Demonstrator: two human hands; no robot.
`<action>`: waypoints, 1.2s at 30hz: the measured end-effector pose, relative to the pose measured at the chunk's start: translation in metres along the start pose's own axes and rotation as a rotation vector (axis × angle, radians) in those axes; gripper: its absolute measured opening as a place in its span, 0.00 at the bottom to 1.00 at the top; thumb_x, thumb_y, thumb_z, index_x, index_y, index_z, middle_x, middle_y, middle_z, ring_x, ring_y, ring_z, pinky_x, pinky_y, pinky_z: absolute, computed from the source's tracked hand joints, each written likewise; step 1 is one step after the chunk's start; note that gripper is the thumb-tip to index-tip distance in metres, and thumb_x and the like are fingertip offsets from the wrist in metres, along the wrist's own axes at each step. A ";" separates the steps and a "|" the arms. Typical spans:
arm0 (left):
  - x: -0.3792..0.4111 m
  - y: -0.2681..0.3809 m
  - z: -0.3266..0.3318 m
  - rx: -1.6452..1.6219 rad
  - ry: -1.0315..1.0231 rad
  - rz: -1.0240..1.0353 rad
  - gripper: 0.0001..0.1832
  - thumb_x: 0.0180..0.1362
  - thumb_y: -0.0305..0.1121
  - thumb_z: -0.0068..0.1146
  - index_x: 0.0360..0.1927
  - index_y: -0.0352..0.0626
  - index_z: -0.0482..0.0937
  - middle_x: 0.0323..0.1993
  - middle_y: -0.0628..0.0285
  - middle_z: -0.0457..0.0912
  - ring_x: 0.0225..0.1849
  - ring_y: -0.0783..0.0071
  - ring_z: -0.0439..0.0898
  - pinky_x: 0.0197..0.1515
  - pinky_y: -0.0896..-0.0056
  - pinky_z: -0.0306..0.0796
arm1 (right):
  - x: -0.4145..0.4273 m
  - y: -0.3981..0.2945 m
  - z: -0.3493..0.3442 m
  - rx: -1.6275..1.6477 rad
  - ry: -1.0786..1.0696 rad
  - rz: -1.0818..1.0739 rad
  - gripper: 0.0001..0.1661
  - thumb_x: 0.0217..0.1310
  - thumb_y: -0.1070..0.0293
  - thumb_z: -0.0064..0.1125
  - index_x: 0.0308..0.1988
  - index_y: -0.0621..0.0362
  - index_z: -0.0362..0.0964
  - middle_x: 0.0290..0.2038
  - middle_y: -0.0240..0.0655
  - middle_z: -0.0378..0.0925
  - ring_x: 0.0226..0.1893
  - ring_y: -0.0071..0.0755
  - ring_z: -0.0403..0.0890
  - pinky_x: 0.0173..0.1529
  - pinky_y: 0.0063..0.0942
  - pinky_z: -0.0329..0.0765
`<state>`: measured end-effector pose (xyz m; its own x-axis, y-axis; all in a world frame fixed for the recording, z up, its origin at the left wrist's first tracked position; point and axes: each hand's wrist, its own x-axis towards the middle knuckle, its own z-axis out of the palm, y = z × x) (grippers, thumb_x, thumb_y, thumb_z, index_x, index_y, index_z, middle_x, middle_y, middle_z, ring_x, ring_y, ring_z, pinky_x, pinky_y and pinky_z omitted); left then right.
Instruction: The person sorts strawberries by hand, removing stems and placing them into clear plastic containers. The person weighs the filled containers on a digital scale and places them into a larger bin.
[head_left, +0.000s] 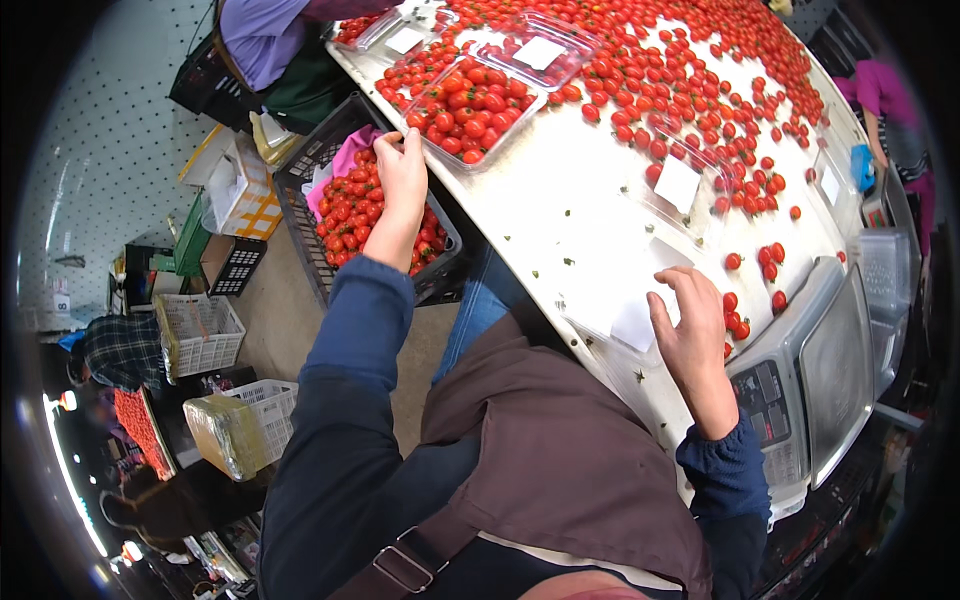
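At the table's left edge, my left hand has its thumb and forefinger at the near corner of a clear plastic clamshell box filled with cherry tomatoes. The box's lid lies folded back beyond it, with a white label. My right hand is over the white table, fingers apart and nothing in them. Under and beside it lies another clear container with a white label, partly hidden. A further clear lid with a label rests among loose cherry tomatoes.
A black crate of tomatoes stands below the table's left edge. A weighing scale is at the right, with stacked clear containers behind it. Co-workers are at the upper left and far right. White crates stand on the floor.
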<state>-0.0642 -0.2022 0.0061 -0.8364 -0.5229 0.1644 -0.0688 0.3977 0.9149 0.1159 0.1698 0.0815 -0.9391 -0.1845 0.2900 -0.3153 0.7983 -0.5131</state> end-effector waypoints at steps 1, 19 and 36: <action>0.011 -0.004 0.000 -0.114 -0.037 -0.252 0.21 0.66 0.42 0.56 0.47 0.30 0.70 0.37 0.54 0.76 0.31 0.68 0.79 0.35 0.67 0.76 | 0.001 -0.002 0.002 0.021 -0.008 -0.005 0.15 0.52 0.74 0.67 0.42 0.59 0.75 0.40 0.41 0.77 0.42 0.48 0.77 0.50 0.39 0.71; 0.025 0.021 0.050 -1.076 -0.163 -0.556 0.27 0.67 0.50 0.56 0.60 0.41 0.73 0.57 0.60 0.79 0.56 0.63 0.78 0.58 0.55 0.73 | 0.004 -0.010 0.017 0.180 -0.042 0.006 0.11 0.54 0.76 0.64 0.40 0.59 0.75 0.38 0.42 0.79 0.41 0.51 0.79 0.47 0.40 0.73; -0.018 0.041 0.033 -1.262 -0.430 -0.650 0.32 0.71 0.53 0.42 0.70 0.43 0.62 0.70 0.54 0.66 0.69 0.54 0.68 0.68 0.44 0.65 | 0.005 -0.003 0.010 0.350 -0.081 0.133 0.10 0.59 0.76 0.61 0.43 0.61 0.76 0.38 0.43 0.81 0.39 0.43 0.83 0.45 0.33 0.77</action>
<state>-0.0702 -0.1519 0.0285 -0.9532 -0.0011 -0.3024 -0.1667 -0.8324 0.5286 0.1111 0.1610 0.0767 -0.9782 -0.1487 0.1448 -0.2047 0.5769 -0.7907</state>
